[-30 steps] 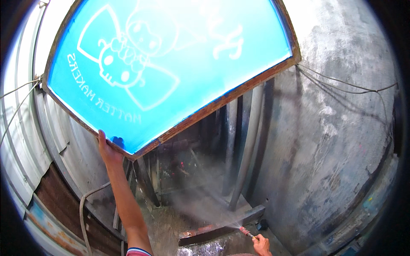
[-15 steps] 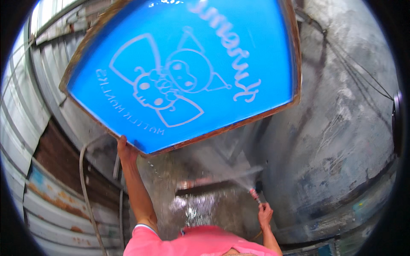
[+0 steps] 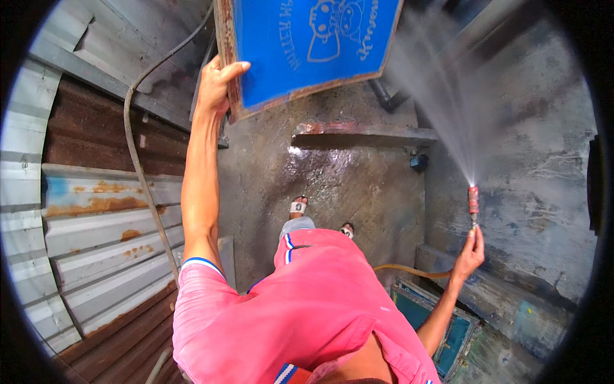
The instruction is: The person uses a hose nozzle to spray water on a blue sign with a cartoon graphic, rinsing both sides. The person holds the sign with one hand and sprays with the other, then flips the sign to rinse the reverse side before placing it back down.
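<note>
My left hand (image 3: 219,86) grips the left edge of a screen printing frame (image 3: 275,70), its thumb over the front of the worn wooden border. Blue mesh fills the frame, with pale line-drawn cartoon characters and lettering on it. The upper part is cut off by the picture's top edge. Off to the right, my right hand (image 3: 470,253) pinches the lower end of a red hose nozzle (image 3: 473,200). A fan of water spray (image 3: 441,109) shoots up and leftward from its tip, passing close to the frame's right edge.
A narrow ledge (image 3: 364,134) crosses the wet concrete floor (image 3: 256,185) below the frame. Corrugated metal sheets (image 3: 121,237) and a hanging hose (image 3: 132,121) line the left. A grey wall (image 3: 524,173) stands right. Another frame (image 3: 457,339) and a yellow hose (image 3: 409,270) lie lower right.
The screen printing frame now shows smaller, higher and more upright, its lower corner shifted up and slightly right. My right hand and the spraying nozzle have moved up and right.
</note>
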Motion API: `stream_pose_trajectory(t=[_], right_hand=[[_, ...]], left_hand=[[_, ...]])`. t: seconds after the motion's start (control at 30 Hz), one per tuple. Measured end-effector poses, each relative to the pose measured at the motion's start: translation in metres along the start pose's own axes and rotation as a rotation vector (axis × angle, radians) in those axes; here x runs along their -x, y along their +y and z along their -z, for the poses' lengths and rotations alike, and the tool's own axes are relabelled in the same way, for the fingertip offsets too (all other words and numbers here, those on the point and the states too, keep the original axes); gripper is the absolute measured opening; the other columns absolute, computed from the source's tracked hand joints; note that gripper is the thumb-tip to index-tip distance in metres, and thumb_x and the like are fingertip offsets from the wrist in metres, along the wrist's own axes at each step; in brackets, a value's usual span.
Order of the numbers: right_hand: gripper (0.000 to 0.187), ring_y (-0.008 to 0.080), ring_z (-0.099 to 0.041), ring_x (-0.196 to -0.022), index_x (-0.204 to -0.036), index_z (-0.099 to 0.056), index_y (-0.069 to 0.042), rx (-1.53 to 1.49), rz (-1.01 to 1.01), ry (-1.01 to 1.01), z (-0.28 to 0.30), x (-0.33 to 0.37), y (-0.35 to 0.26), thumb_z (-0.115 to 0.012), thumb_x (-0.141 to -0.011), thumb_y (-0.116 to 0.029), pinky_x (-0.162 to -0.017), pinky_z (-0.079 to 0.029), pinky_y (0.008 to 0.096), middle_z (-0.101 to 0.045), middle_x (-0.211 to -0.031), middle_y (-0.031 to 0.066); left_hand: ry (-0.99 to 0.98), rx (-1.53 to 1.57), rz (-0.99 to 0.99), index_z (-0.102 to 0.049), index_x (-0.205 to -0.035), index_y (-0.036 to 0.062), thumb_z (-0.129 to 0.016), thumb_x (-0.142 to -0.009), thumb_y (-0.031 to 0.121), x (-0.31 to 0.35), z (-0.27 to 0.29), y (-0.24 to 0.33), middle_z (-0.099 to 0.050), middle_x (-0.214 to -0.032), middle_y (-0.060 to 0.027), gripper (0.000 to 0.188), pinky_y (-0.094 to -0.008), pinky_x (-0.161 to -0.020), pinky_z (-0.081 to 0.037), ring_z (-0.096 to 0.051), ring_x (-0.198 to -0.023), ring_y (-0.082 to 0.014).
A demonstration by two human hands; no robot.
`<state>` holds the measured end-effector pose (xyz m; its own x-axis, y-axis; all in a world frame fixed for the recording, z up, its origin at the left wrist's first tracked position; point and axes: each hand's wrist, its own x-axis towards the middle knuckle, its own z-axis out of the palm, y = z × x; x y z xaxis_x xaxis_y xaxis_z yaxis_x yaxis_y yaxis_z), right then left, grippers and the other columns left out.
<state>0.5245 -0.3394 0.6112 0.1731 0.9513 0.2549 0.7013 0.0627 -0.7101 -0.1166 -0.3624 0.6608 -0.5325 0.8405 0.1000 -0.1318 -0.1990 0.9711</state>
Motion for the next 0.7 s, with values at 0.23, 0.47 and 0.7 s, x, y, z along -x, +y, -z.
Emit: stream_pose_trajectory(t=[0.23, 0.47, 0.7], right_hand=[[0.027, 0.0167, -0.061, -0.091, -0.113, -0.061, 0.007, 0.002, 0.099, -0.302, 0.03, 0.014, -0.16, -0.054, -0.087, 0.0, -0.082, -0.046, 0.0277, -0.066, -0.1, 0.0127], [0.027, 0.0219, -0.063, -0.093, -0.11, -0.062, 0.007, 0.069, 0.216, -0.442, -0.022, -0.009, -0.237, -0.053, -0.086, -0.002, -0.087, -0.045, 0.0314, -0.066, -0.1, 0.0175], [0.026, 0.0185, -0.062, -0.089, -0.11, -0.063, 0.006, 0.105, 0.209, -0.48, -0.055, -0.007, -0.278, -0.056, -0.086, -0.005, -0.082, -0.045, 0.0287, -0.067, -0.095, 0.0149]], left_hand=[[0.091, 0.098, -0.124, -0.057, -0.103, -0.0002, -0.068, -0.076, 0.001, -0.058, 0.002, -0.035, -0.063, -0.088, -0.0058, 0.029, -0.0321, -0.07, -0.053, -0.063, -0.079, -0.0171], [0.023, 0.343, -0.077, -0.059, -0.099, -0.0001, -0.063, -0.08, -0.001, -0.077, 0.052, -0.069, -0.064, -0.087, -0.0074, 0.019, -0.0347, -0.071, -0.056, -0.064, -0.078, -0.0191], [-0.089, 0.461, -0.099, -0.063, -0.091, -0.0018, -0.061, -0.082, 0.001, -0.089, 0.081, -0.081, -0.066, -0.087, -0.0094, 0.009, -0.0355, -0.074, -0.056, -0.066, -0.084, -0.0213]])
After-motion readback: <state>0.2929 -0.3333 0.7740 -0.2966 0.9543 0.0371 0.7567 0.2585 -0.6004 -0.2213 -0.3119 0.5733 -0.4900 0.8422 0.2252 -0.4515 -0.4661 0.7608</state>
